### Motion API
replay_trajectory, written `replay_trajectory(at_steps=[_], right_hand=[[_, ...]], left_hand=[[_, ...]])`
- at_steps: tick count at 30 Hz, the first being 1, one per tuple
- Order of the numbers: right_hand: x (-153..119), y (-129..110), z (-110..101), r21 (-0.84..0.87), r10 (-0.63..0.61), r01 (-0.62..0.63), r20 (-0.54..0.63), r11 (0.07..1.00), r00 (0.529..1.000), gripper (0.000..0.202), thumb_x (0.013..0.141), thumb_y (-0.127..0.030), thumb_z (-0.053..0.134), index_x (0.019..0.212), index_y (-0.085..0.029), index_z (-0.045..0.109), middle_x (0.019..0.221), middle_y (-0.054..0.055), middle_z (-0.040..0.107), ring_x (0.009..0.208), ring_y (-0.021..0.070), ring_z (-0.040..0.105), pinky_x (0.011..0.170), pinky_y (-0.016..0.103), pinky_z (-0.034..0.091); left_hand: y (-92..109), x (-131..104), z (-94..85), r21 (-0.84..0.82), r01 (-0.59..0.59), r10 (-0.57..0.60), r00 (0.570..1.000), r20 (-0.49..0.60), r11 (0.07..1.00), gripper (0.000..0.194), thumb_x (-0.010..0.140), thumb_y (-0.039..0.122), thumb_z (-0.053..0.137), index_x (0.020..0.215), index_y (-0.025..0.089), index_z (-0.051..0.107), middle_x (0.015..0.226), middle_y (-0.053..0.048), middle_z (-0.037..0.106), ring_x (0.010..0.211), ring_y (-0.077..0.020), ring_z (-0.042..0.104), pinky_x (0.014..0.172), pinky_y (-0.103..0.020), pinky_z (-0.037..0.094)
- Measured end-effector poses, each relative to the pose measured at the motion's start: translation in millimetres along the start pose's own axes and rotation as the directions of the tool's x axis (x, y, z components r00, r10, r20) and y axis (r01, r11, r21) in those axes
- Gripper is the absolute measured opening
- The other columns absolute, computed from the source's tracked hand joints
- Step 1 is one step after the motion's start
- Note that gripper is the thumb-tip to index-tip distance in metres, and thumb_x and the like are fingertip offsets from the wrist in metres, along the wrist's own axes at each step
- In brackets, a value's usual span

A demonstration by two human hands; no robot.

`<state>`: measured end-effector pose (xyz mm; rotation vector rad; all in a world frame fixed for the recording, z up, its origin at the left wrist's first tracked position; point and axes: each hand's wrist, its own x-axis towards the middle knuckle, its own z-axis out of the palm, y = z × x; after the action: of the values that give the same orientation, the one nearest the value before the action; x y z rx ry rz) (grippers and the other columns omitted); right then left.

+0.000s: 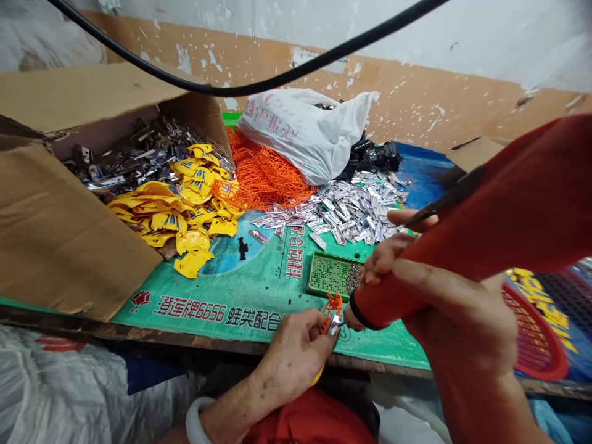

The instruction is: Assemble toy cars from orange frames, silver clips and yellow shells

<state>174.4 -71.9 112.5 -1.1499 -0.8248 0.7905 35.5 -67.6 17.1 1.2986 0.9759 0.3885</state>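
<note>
My left hand [289,354] pinches a small plastic assembly near the table's front edge. An orange frame piece [332,303] and a shiny silver piece [333,324] stick out of its fingers, and a bit of yellow shows below. My right hand [467,320] is wrapped around a red power screwdriver [513,197] with a black lever along its top. The tool slants down to the left, its nose close to the assembly; the bit is hidden by my fingers. Behind the nose lies a green tray [316,285] with small screws [354,280].
At left a cardboard box [69,228] spills dark shiny parts [139,154] and yellow shells [192,234]. Beyond are orange frames [263,169], silver pieces [356,206], a white bag [305,132] and black parts [382,157]. A red basket [539,345] stands right. A black cable [277,80] crosses above.
</note>
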Motion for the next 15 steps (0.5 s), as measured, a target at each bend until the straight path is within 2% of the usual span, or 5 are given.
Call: replay_trajectory(at_steps=[6,10,15], right_hand=[[-4.8,-0.3,-1.0,-0.015,-0.04,0.039,-0.011,0.999,0.999,0.03,0.056,-0.019,0.076,0.082,-0.022,0.062,0.066,-0.001,0.059,0.054,0.0148,0.056,0.046,0.031,0.047],[-6.0,-0.2,-2.8,-0.034,-0.053,0.051,-0.047,0.998,0.997,0.025,0.056,-0.021,0.079,0.077,-0.021,0.064,0.075,0.001,0.062,0.057,0.0143,0.057,0.049,0.031,0.049],[-6.6,1.5,-6.8,-0.1,-0.081,0.078,-0.029,0.992,0.996,0.02,0.063,-0.023,0.078,0.076,-0.021,0.064,0.072,0.0,0.062,0.056,0.0148,0.058,0.051,0.031,0.049]], left_hand=[[-2.6,-3.2,5.0,0.07,-0.04,0.041,0.999,-0.018,0.997,0.019,0.079,0.03,0.052,0.065,0.018,0.051,0.054,0.006,0.035,0.052,-0.0103,0.029,0.048,-0.025,0.019],[-2.7,-3.2,6.4,0.118,-0.045,0.049,0.998,-0.03,0.992,0.019,0.08,0.03,0.051,0.066,0.018,0.052,0.054,0.006,0.036,0.053,-0.0104,0.03,0.049,-0.025,0.02],[-1.2,-3.5,7.5,0.182,-0.073,0.082,0.996,-0.043,0.981,0.021,0.08,0.031,0.051,0.063,0.018,0.051,0.054,0.006,0.036,0.053,-0.0105,0.031,0.049,-0.026,0.018]])
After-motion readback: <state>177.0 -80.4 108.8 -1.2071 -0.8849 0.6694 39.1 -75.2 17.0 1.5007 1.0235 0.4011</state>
